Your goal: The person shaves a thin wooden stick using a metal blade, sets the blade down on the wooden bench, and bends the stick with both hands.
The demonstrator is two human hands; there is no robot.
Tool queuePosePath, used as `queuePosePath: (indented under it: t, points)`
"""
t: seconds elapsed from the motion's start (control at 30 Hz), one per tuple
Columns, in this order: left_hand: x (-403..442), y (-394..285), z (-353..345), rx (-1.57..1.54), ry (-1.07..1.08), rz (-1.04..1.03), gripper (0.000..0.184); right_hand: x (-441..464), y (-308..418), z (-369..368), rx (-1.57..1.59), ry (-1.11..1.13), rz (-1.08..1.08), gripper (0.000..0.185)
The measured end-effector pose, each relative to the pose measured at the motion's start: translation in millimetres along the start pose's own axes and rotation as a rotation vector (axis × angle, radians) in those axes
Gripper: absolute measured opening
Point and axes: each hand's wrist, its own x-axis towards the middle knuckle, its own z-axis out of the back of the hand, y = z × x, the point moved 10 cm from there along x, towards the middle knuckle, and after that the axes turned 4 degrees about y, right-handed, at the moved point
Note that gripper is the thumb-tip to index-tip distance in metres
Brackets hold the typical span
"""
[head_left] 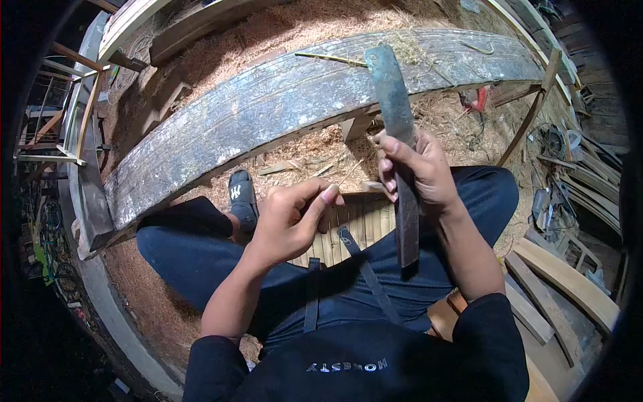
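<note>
My left hand point(295, 218) is closed in a pinch, thumb against forefinger, on a thin wood sliver point(349, 173) that points up and to the right. My right hand point(425, 167) is wrapped round a long flat bar-like tool point(392, 90), held nearly upright. Its broad upper end is worn blue-green, and its lower end is dark and hangs over my lap. Whether it has a cutting edge I cannot tell. A small pale piece point(376, 185) shows beside my right fingertips. The two hands are close together but apart.
A long curved plank point(268, 110) with worn paint arches across in front of me. A bent metal hook point(477, 49) and a thin stick point(331, 58) lie on it. Shavings point(301, 151) cover the ground. Cut boards point(569, 278) lie at the right, and a slatted seat point(365, 224) is between my legs.
</note>
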Motion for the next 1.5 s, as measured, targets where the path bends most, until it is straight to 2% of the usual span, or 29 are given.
queuePosePath:
  t: [0.1,0.17,0.33,0.5,0.57,0.63,0.7,0.77,0.87,0.97,1.03,1.07,1.1,1.17,1.23,1.27,1.37,1.43,1.5]
  points:
    - [1,2,1,-0.057,-0.036,-0.011,0.021,-2,-1,-8,-0.016,0.002,-0.015,0.025]
    - [3,-3,1,0.04,-0.018,-0.064,0.021,-2,-5,-19,-0.151,0.073,-0.055,0.023]
    - [3,1,1,-0.005,-0.026,-0.059,0.02,1,-6,-20,-0.286,0.048,-0.088,0.021]
    - [0,1,8,-0.112,-0.047,-0.006,0.02,9,16,-8,-0.31,-0.091,0.038,0.023]
    - [-1,11,6,-0.207,0.026,0.104,0.021,12,28,2,-0.251,-0.181,0.12,0.023]
    - [-1,19,11,-0.255,0.007,0.091,0.022,18,32,14,-0.307,-0.228,0.132,0.025]
    - [-1,21,18,-0.304,-0.015,0.078,0.024,21,42,31,-0.041,-0.294,0.284,0.028]
    - [-1,28,26,-0.369,-0.044,0.131,0.026,22,44,40,0.043,-0.309,0.228,0.03]
    - [0,36,25,-0.457,-0.035,0.197,0.029,27,41,39,0.016,-0.264,0.194,0.033]
    - [3,49,22,-0.533,-0.05,0.253,0.03,26,32,29,-0.037,-0.311,0.142,0.041]
    - [3,51,22,-0.549,-0.055,0.255,0.031,23,41,12,-0.392,-0.281,0.132,0.041]
    - [4,49,22,-0.554,-0.046,0.247,0.031,20,39,14,-0.454,-0.269,0.1,0.056]
    - [4,47,22,-0.559,-0.038,0.238,0.032,22,35,15,-0.456,-0.27,0.099,0.056]
    - [5,48,22,-0.573,-0.042,0.228,0.032,24,48,3,-0.611,-0.228,0.346,0.058]
    - [5,49,22,-0.586,-0.046,0.217,0.033,20,55,-10,-0.752,-0.225,0.396,0.06]
    - [6,50,21,-0.614,-0.055,0.213,0.033,21,51,-12,-0.789,-0.214,0.351,0.061]
    - [5,47,20,-0.661,-0.063,0.208,0.033,22,45,-17,-0.916,-0.168,0.394,0.064]
    - [5,47,18,-0.682,-0.063,0.208,0.033,22,35,-18,-1.01,-0.14,0.295,0.061]
    - [6,46,19,-0.709,-0.082,0.181,0.03,20,30,-18,-0.986,-0.126,0.292,0.058]
